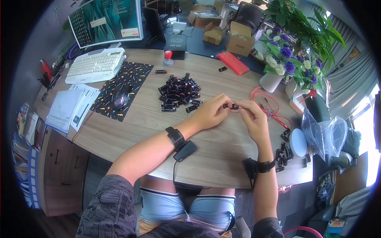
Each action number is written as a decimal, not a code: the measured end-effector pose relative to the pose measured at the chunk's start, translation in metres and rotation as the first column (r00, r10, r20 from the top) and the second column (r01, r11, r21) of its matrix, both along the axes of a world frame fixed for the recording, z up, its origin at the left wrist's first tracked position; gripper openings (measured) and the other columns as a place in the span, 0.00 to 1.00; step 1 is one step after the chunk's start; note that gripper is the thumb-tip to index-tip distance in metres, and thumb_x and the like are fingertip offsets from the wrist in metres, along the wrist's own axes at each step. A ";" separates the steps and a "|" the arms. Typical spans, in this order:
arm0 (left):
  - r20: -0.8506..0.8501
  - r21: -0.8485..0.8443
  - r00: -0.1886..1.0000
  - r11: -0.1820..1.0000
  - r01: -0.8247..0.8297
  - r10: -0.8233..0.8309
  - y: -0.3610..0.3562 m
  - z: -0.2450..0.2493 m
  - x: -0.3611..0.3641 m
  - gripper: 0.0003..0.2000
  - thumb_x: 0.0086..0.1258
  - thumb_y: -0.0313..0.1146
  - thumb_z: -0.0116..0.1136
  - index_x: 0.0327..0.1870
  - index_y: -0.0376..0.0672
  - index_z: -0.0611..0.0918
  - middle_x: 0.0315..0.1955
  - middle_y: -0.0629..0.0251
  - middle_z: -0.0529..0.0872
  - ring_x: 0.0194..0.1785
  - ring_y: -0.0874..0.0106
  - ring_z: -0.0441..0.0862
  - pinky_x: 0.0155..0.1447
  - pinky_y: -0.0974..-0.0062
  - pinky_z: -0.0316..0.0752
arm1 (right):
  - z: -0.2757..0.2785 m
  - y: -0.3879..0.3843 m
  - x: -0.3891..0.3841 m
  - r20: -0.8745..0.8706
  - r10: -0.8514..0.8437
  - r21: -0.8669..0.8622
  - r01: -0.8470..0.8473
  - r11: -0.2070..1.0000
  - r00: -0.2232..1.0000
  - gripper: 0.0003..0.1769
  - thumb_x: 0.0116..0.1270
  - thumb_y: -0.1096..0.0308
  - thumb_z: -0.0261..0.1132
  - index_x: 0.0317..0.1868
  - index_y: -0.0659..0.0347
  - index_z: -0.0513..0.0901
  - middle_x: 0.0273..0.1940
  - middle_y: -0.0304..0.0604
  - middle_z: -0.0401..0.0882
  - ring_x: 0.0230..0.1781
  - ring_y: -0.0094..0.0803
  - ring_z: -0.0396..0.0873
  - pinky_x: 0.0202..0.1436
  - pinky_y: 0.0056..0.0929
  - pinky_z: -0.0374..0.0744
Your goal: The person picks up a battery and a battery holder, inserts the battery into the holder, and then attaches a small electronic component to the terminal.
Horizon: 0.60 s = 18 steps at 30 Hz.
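Observation:
My left hand (pixel 213 112) pinches one end of a small black cylindrical part (pixel 231 106) between thumb and fingers, above the desk. The fingers of my right hand (pixel 253 116) close on its other end, so the part lies crosswise between both hands. Fingertips hide some of it, and its exact kind is too small to make out. Left of my left hand lies a heap of similar black parts (pixel 177 92). Another group of such parts (pixel 282 154) sits by the right edge of the desk, below my right hand.
The wooden desk (pixel 151 135) carries a keyboard (pixel 97 65), a mouse (pixel 121 98), papers (pixel 71 107), a red-topped stamp (pixel 168 58) and a red box (pixel 233 63). On the right are red cables (pixel 264 95), a light-blue round lid (pixel 298 142), clear bags (pixel 323 133) and a flower vase (pixel 271 82).

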<state>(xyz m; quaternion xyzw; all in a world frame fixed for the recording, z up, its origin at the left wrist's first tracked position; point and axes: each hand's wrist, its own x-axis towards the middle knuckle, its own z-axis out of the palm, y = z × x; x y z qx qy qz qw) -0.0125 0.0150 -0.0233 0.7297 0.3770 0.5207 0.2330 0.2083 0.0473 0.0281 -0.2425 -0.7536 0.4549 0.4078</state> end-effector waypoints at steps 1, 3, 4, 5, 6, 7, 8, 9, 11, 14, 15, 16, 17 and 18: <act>0.008 -0.007 1.000 1.000 -0.002 0.002 0.000 0.000 0.000 0.07 0.79 0.27 0.58 0.53 0.42 0.79 0.51 0.65 0.84 0.33 0.79 0.85 0.37 0.79 0.77 | 0.000 0.000 0.000 0.008 -0.004 0.021 0.004 1.000 1.000 0.16 0.80 0.82 0.62 0.64 0.70 0.86 0.61 0.48 0.84 0.62 0.34 0.87 0.67 0.30 0.84; 0.023 -0.020 1.000 1.000 -0.006 0.007 0.000 0.000 0.000 0.07 0.79 0.27 0.58 0.53 0.42 0.79 0.50 0.65 0.84 0.33 0.79 0.85 0.37 0.79 0.77 | 0.000 0.000 0.000 0.008 -0.007 0.011 0.007 1.000 1.000 0.15 0.80 0.82 0.62 0.64 0.70 0.86 0.61 0.48 0.84 0.62 0.34 0.87 0.67 0.30 0.84; 0.022 -0.020 1.000 1.000 -0.006 0.006 0.000 0.000 0.001 0.07 0.79 0.27 0.58 0.53 0.42 0.79 0.50 0.65 0.84 0.33 0.79 0.85 0.37 0.79 0.77 | 0.000 -0.001 0.000 0.008 -0.011 0.001 0.011 1.000 1.000 0.15 0.80 0.82 0.62 0.63 0.70 0.86 0.61 0.48 0.84 0.62 0.34 0.87 0.67 0.30 0.84; 0.023 -0.012 1.000 1.000 -0.012 0.012 0.000 0.000 0.001 0.07 0.79 0.27 0.59 0.53 0.41 0.80 0.49 0.65 0.84 0.33 0.79 0.85 0.38 0.79 0.77 | 0.000 -0.001 0.000 0.008 -0.015 -0.010 0.015 1.000 1.000 0.15 0.80 0.82 0.62 0.63 0.70 0.86 0.61 0.48 0.84 0.62 0.34 0.87 0.67 0.29 0.84; 0.024 -0.004 1.000 1.000 -0.019 0.019 0.000 0.000 0.001 0.07 0.78 0.26 0.59 0.53 0.41 0.80 0.47 0.66 0.85 0.33 0.79 0.85 0.38 0.79 0.77 | 0.000 -0.001 0.000 0.008 -0.015 -0.010 0.015 1.000 1.000 0.15 0.80 0.82 0.62 0.63 0.70 0.86 0.61 0.48 0.84 0.62 0.34 0.87 0.67 0.29 0.84; 0.024 0.004 0.999 1.000 -0.025 0.024 0.001 0.000 0.002 0.06 0.78 0.26 0.59 0.52 0.41 0.80 0.46 0.66 0.85 0.33 0.79 0.85 0.38 0.79 0.76 | -0.001 0.000 0.001 0.020 -0.021 0.005 0.021 1.000 1.000 0.15 0.80 0.82 0.63 0.63 0.70 0.86 0.61 0.48 0.84 0.62 0.34 0.86 0.67 0.30 0.83; 0.024 0.004 0.999 1.000 -0.024 0.024 0.001 0.000 0.002 0.06 0.78 0.26 0.59 0.52 0.41 0.80 0.46 0.66 0.85 0.33 0.79 0.85 0.38 0.79 0.76 | -0.002 0.001 0.001 0.032 -0.027 0.020 0.027 0.999 0.999 0.15 0.80 0.82 0.63 0.63 0.70 0.86 0.61 0.48 0.84 0.62 0.34 0.86 0.68 0.30 0.83; 0.030 -0.016 0.999 1.000 -0.023 0.023 0.001 0.000 0.002 0.06 0.78 0.26 0.60 0.52 0.40 0.80 0.45 0.66 0.85 0.34 0.79 0.86 0.38 0.79 0.77 | -0.002 0.002 0.001 0.045 -0.034 0.034 0.032 0.999 0.998 0.15 0.80 0.82 0.63 0.63 0.70 0.86 0.62 0.48 0.84 0.62 0.33 0.86 0.68 0.30 0.83; 0.042 -0.057 0.999 0.998 -0.020 0.022 0.001 0.000 0.001 0.06 0.78 0.27 0.61 0.51 0.40 0.80 0.43 0.66 0.86 0.34 0.80 0.86 0.39 0.80 0.77 | -0.001 0.000 0.001 0.058 -0.037 0.042 0.035 0.999 0.998 0.15 0.80 0.82 0.64 0.63 0.69 0.86 0.61 0.48 0.84 0.62 0.33 0.86 0.68 0.30 0.83; 0.078 -0.116 0.997 0.993 0.025 -0.016 0.003 -0.002 0.001 0.05 0.80 0.28 0.62 0.50 0.39 0.80 0.43 0.66 0.86 0.37 0.80 0.87 0.41 0.80 0.79 | 0.001 -0.002 0.000 0.084 -0.044 0.058 0.039 0.998 0.995 0.15 0.79 0.81 0.64 0.63 0.69 0.86 0.61 0.47 0.84 0.62 0.33 0.85 0.69 0.31 0.82; 0.097 -0.145 0.995 0.988 0.048 -0.034 0.004 -0.005 0.001 0.05 0.81 0.28 0.62 0.50 0.39 0.80 0.43 0.66 0.87 0.39 0.80 0.87 0.43 0.80 0.79 | 0.002 -0.002 0.000 0.101 -0.050 0.068 0.044 0.997 0.994 0.16 0.79 0.81 0.65 0.63 0.68 0.86 0.61 0.47 0.84 0.62 0.33 0.85 0.69 0.31 0.82; 0.097 -0.145 0.995 0.988 0.049 -0.034 0.006 -0.008 0.001 0.05 0.81 0.28 0.62 0.50 0.39 0.80 0.43 0.66 0.87 0.39 0.80 0.87 0.43 0.80 0.79 | 0.002 -0.002 0.000 0.118 -0.056 0.077 0.047 0.996 0.991 0.16 0.79 0.81 0.65 0.63 0.68 0.87 0.61 0.46 0.85 0.62 0.33 0.84 0.69 0.31 0.82; 0.131 -0.141 0.990 0.988 0.069 -0.051 0.009 -0.012 0.001 0.06 0.80 0.29 0.64 0.49 0.39 0.81 0.41 0.66 0.87 0.38 0.80 0.86 0.43 0.79 0.79 | 0.003 -0.002 0.000 0.134 -0.063 0.087 0.051 0.995 0.989 0.16 0.79 0.80 0.65 0.63 0.68 0.87 0.61 0.46 0.85 0.63 0.32 0.84 0.69 0.31 0.82; 0.164 -0.136 0.984 0.987 0.090 -0.067 0.012 -0.013 0.002 0.06 0.78 0.29 0.65 0.49 0.39 0.81 0.39 0.66 0.87 0.38 0.80 0.85 0.43 0.78 0.78 | 0.003 -0.002 0.001 0.134 -0.063 0.087 0.051 0.995 0.989 0.16 0.79 0.80 0.65 0.63 0.68 0.87 0.61 0.46 0.85 0.63 0.32 0.84 0.69 0.31 0.82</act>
